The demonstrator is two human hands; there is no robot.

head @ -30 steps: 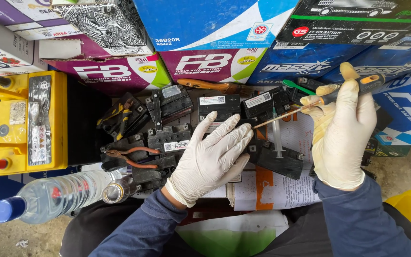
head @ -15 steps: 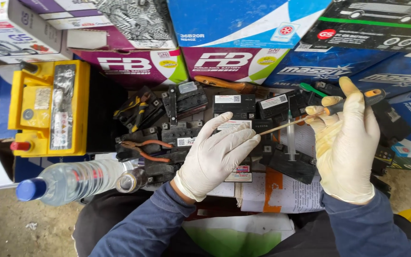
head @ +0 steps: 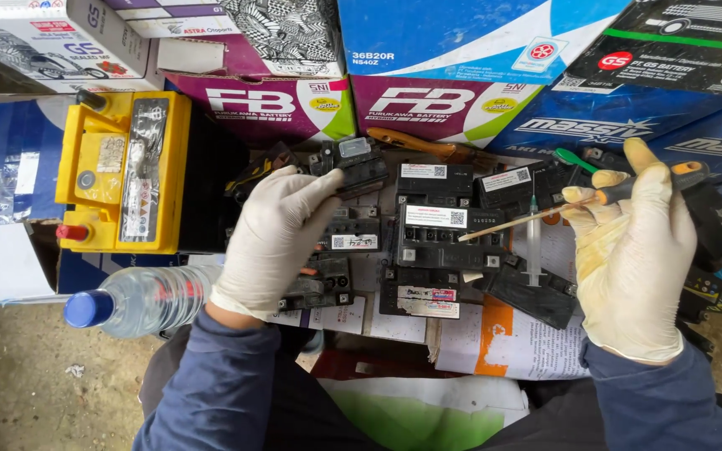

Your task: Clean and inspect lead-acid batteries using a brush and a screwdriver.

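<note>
Between my hands sits a small black battery (head: 430,250); right hand (head: 628,267) grips a screwdriver (head: 578,205), left hand (head: 273,238) rests loosely spread on other batteries (head: 344,242).

Setting: battery repair workshop or shop. Evidence: stacked battery cartons (head: 453,50) in purple, blue and black along the back; yellow car battery (head: 123,171) at left; many small black batteries (head: 432,250) spread over printed paper sheets (head: 507,342); bare concrete floor (head: 35,376).

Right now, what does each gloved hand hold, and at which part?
The right hand holds a screwdriver by its black-and-orange handle. The left hand rests on small black batteries; whether it grips anything cannot be told.
</note>
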